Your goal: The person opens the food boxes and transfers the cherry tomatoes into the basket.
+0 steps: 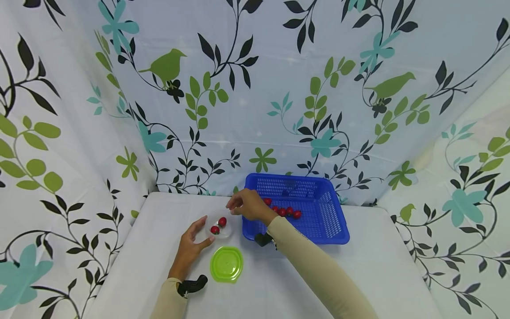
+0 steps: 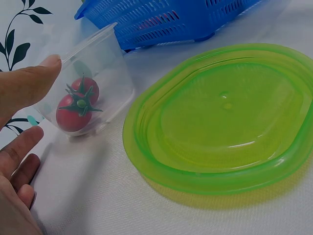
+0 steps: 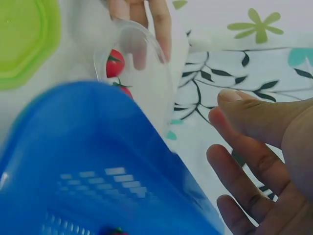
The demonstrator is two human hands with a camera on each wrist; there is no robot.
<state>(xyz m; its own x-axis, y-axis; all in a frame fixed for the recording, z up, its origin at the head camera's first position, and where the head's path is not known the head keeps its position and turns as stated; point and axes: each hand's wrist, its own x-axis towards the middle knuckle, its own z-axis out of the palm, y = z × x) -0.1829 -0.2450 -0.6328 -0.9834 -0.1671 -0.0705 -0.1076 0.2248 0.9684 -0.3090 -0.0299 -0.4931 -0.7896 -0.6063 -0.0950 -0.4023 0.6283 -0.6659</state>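
Observation:
A clear plastic container (image 1: 227,231) stands on the table at left of centre, with two red cherry tomatoes (image 2: 73,113) inside, green stems on. My left hand (image 1: 189,245) holds it from the left, thumb and fingers spread around its side; in the left wrist view one fingertip meets the rim. Between the container and the blue basket (image 1: 334,235), my right hand (image 1: 252,205) hovers above the basket's left edge. Its fingers are loosely bent, with nothing seen between them in the right wrist view. Several cherry tomatoes (image 1: 297,214) lie in the basket, partly hidden by the right arm.
A green plastic lid (image 1: 226,264) lies on the white tabletop (image 1: 159,221), in front of the container and close to the left wrist. Behind the table hangs a leaf-and-bird patterned curtain (image 1: 247,115), which also runs along both sides.

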